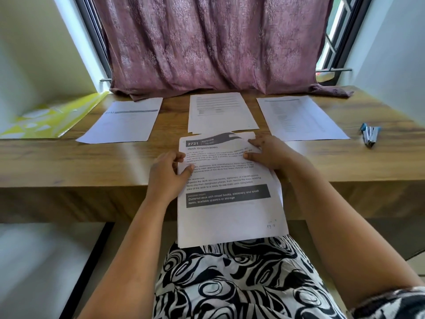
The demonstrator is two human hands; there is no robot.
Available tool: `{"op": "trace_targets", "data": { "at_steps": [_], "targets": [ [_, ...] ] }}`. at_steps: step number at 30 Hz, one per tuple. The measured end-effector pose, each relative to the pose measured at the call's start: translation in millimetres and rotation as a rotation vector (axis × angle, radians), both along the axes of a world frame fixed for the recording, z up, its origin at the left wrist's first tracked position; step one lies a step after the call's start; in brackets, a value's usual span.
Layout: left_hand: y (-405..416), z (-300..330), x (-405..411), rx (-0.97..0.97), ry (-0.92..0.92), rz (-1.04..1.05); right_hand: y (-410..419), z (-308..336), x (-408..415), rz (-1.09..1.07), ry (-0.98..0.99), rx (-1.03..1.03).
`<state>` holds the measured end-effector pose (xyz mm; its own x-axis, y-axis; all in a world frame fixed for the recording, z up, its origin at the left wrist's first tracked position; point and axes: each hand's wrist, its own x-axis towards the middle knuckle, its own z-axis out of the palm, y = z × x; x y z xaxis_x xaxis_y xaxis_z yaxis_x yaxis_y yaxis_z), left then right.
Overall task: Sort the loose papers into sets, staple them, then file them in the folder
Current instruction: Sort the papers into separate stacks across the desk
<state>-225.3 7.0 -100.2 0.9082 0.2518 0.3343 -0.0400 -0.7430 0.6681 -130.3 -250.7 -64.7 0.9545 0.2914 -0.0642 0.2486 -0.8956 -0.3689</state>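
Three paper sets [224,111] on desk [69,157], one stapler [370,135].

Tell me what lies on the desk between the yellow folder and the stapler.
In the head view, three paper piles lie between the yellow folder and the stapler: left pile, middle pile, right pile.
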Motion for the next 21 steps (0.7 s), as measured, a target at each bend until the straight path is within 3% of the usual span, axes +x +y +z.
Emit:
{"op": "trace_targets", "data": {
  "at_steps": [4, 11, 14, 16, 19, 21],
  "targets": [
    [-2, 0, 1, 0.012, -0.003, 0.015, 3, -3, -8, 0.045, -0.201, 0.199],
    [-20, 20, 1, -0.024, -0.113, 0.186, -3, 1, -13, -0.128, -0.24, 0.752],
    [-25, 33, 5, -0.08, 0.005, 0.06, -13, 9, -9, -0.267, -0.145, 0.996],
    [-31, 41, 6, -0.264, 0.117, -0.11, -22, 15, -5, -0.348, -0.084, 1.141],
    [-48, 48, 8, -0.534, 0.145, -0.325, -36, 17, 3, -0.408, -0.109, 1.106],
    [-61, 50, 13, -0.523, 0.108, -0.336, -49, 13, 8, -0.444, -0.235, 0.88]
  ]
}}
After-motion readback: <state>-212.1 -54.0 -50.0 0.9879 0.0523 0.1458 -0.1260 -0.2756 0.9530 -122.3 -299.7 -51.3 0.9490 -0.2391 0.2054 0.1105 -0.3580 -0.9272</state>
